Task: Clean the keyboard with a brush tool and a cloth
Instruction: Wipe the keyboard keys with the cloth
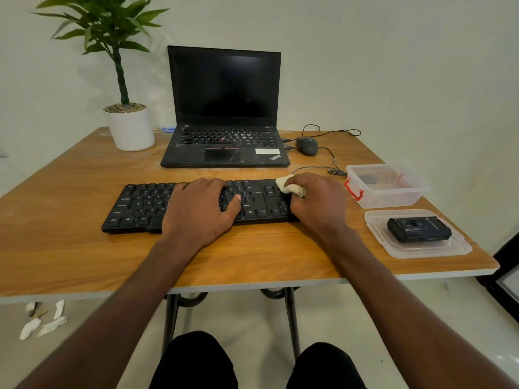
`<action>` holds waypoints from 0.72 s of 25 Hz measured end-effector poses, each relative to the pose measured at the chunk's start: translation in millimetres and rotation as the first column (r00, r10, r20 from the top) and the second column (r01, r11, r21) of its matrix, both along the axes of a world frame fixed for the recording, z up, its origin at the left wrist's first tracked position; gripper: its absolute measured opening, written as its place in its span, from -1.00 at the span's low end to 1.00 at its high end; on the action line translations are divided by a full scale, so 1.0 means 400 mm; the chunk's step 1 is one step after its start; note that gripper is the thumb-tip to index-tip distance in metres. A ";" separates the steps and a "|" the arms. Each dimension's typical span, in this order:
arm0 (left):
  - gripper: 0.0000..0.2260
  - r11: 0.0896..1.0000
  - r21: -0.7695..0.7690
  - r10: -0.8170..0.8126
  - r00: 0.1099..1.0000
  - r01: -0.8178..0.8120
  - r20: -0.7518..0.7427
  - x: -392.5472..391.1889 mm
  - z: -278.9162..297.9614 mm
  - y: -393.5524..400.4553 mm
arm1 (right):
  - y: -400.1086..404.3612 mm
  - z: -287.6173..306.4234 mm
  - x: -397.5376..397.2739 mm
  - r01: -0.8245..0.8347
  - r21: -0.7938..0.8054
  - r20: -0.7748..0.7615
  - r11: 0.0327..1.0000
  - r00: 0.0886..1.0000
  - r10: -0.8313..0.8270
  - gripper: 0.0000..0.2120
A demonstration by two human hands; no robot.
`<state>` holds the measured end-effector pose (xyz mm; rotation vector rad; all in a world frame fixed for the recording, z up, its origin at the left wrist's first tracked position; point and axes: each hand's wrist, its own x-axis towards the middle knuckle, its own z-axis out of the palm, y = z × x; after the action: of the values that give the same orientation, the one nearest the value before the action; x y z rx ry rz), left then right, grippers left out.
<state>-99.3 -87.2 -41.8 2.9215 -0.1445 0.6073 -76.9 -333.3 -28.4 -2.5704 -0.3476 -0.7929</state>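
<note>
Wiping the keyboard (134,209) with a cloth (288,185), brush tool nowhere to be seen.

Nearest me on the worktop (70,248), the left hand (200,209) lies flat and open across the middle keys, steadying the board and holding nothing. The right hand (317,200) is curled tight round the pale wadded cloth, pressed on the keyboard's right end. Beyond sit a clear tub (393,197), a lid (455,248) and a laptop (224,108). I'd judge the wipe is underway, with the left keys yet to do; brushing I cannot judge.
</note>
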 end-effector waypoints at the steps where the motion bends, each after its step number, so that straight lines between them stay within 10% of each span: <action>1: -0.45 1.000 0.001 0.000 1.000 0.000 -0.003 -0.002 0.001 0.000 | -0.002 -0.001 0.002 -0.007 -0.002 -0.011 1.000 1.000 0.007 -0.71; 18: -0.43 1.000 -0.012 -0.001 0.996 0.000 -0.091 -0.002 0.008 -0.001 | -0.004 -0.009 0.016 -0.096 -0.109 -0.071 0.989 0.993 0.089 -0.63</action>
<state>-100.1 -87.6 -38.7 2.9311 -0.1305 0.4714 -70.4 -334.8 -31.9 -2.6562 -0.5002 -0.6706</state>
